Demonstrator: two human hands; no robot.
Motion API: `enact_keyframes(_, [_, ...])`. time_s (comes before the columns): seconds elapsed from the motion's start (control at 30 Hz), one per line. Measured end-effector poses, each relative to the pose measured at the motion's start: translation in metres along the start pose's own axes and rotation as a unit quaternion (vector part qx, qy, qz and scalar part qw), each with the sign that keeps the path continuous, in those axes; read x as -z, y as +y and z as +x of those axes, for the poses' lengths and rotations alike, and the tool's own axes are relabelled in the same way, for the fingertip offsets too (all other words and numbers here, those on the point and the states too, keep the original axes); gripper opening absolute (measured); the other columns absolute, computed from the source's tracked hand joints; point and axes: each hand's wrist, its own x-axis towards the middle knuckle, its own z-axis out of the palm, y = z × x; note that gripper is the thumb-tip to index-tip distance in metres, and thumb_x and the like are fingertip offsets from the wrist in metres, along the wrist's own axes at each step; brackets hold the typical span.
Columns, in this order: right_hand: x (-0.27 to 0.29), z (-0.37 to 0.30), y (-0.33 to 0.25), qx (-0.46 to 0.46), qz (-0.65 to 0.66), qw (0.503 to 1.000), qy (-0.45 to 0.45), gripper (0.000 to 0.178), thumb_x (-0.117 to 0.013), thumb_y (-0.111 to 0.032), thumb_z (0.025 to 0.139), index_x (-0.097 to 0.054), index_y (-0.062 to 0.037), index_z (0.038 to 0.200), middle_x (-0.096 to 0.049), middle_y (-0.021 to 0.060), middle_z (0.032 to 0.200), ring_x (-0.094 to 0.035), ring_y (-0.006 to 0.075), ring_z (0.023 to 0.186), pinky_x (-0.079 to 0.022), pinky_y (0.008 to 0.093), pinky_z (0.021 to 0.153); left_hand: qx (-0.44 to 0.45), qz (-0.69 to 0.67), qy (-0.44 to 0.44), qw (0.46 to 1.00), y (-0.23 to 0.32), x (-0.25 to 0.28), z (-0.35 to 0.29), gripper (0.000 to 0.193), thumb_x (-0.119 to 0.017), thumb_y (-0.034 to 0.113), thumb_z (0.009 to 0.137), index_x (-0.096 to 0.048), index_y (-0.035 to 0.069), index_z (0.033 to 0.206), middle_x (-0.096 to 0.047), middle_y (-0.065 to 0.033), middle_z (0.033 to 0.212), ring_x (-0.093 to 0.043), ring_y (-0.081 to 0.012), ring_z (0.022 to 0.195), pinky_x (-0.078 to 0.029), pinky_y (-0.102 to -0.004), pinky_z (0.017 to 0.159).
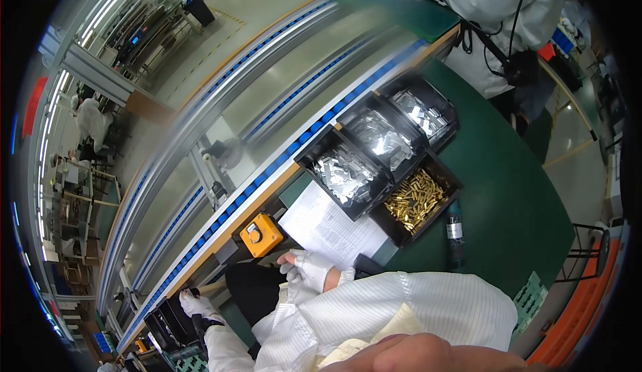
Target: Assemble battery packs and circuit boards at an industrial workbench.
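My left hand [195,304], in a white glove, is low on the left beside a black bin [168,318] next to the conveyor. Its fingers bend near the bin's edge, and whether they grip anything is hidden. My right hand [307,269], gloved with bare fingertips, is close to my body by the lower edge of a printed sheet [333,228]. The fingers are loosely bent and apart, with nothing visible in them. A yellow box with a round button [261,235] stands just beyond this hand.
Black bins of silvery metal parts [344,175] stand on the green table [498,191], beside a bin of brass-coloured pieces [416,200]. A dark bottle [455,238] is to their right. A blue-edged conveyor [287,154] runs diagonally past. A co-worker [498,21] stands at the far right.
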Motion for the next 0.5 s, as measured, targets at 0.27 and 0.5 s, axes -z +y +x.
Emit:
enact_keyframes(0.27, [0.0000,0.0013,0.0026,-0.005,-0.125,0.991,-0.054,0.029,-0.046,-0.033,0.093,-0.058,-0.0083,0.102,-0.059,0.0027,0.084,-0.053,0.0097,0.066,-0.043,0.0227,0.059,-0.021,0.003,0.035,0.999,-0.0041,-0.0083,-0.0001,0.042,-0.060,0.007,0.069,-0.050,0.003,0.110,-0.055,-0.0143,0.111,-0.054,-0.0317,0.101,-0.042,-0.0383,0.087])
enact_keyframes(0.5, [-0.0006,-0.0006,0.0018,0.008,-0.087,0.996,-0.023,0.028,-0.051,-0.032,0.091,-0.060,-0.0067,0.098,-0.060,0.0023,0.080,-0.053,0.0086,0.066,-0.043,0.0213,0.058,-0.028,-0.016,0.038,0.999,-0.0023,-0.0038,-0.0022,0.041,-0.060,0.006,0.071,-0.048,0.002,0.111,-0.057,-0.0157,0.105,-0.056,-0.0331,0.095,-0.044,-0.0395,0.083])
